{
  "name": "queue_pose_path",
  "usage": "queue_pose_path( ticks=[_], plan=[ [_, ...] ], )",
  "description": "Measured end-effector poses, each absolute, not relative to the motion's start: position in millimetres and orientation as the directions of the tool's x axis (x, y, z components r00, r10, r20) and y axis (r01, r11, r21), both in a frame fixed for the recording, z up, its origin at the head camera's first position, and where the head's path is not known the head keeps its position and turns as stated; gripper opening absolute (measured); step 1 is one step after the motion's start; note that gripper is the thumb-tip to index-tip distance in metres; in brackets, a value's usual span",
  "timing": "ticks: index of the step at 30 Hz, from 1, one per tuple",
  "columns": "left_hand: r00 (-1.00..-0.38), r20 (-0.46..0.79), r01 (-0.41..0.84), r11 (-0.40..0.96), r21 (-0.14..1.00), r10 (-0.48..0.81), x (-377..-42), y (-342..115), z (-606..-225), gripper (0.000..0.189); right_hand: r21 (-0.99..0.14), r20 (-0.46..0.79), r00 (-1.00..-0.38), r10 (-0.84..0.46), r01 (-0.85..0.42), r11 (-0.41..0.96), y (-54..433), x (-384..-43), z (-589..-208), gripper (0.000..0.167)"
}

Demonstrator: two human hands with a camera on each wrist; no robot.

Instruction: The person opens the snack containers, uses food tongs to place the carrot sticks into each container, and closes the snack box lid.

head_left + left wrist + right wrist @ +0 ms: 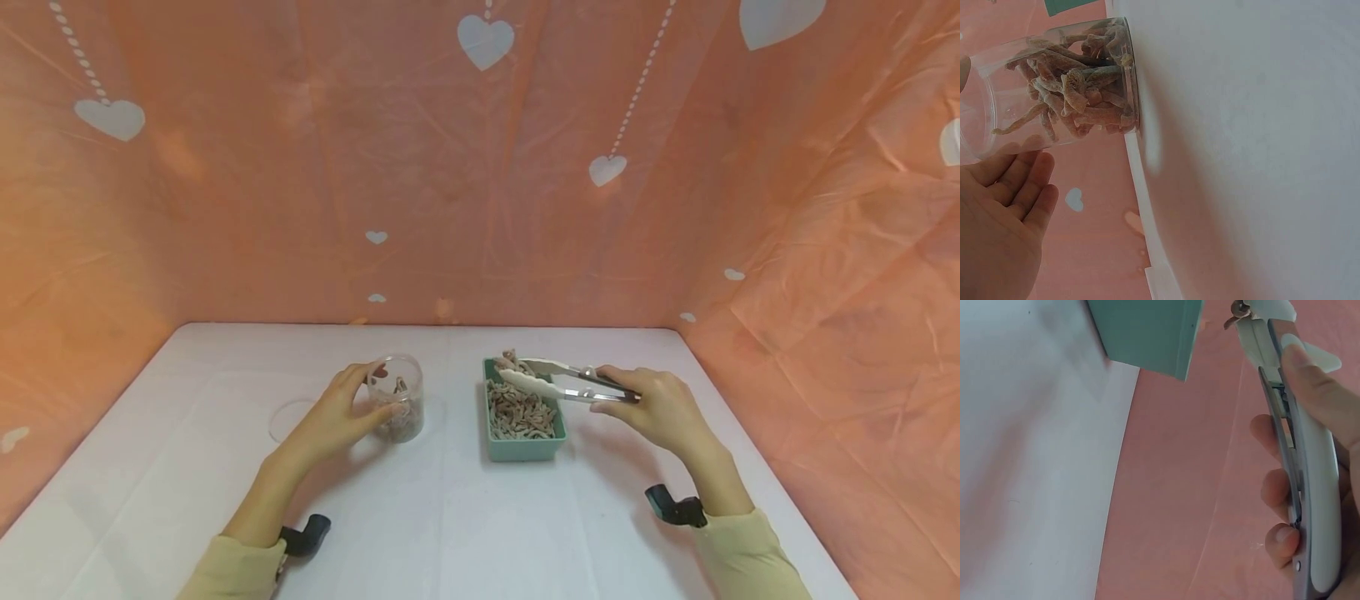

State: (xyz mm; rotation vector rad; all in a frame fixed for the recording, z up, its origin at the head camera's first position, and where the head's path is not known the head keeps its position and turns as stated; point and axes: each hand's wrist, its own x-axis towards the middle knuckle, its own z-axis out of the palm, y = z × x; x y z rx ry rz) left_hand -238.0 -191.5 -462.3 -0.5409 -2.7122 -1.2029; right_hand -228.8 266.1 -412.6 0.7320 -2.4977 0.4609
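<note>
On the left of the table, my left hand [347, 417] grips a clear plastic jar [396, 398] between thumb and fingers. Brown, twisted dried pieces [1072, 87] fill the lower part of the jar in the left wrist view. My right hand [654, 408] holds a pair of tongs [573, 385] with white tips and grey-and-white handles. The tong tips pinch a few dried pieces [512, 362] over the far end of a green rectangular box [525, 450]. Many more such pieces [519, 412] lie in that box.
A thin clear round lid [288, 418] lies on the white table [465, 525] left of the jar, partly behind the left forearm. Orange cloth [420, 183] with white hearts hangs behind the table and along its sides.
</note>
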Motion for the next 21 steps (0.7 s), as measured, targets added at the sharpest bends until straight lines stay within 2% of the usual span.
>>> queue_pose_path(
  ticks=[7,21],
  plan=[
    [-0.92,0.275,0.391,0.613,0.686,0.278,-238,-191,-460,0.071,-0.158,0.591,-0.684,-0.428,-0.618,0.77,260,-231,-409,0.052],
    [-0.917,0.287,0.399,0.615,0.68,0.277,-238,-191,-462,0.071,-0.167,0.619,-0.641,-0.453,-0.671,0.723,230,-239,-399,0.052]
  ],
)
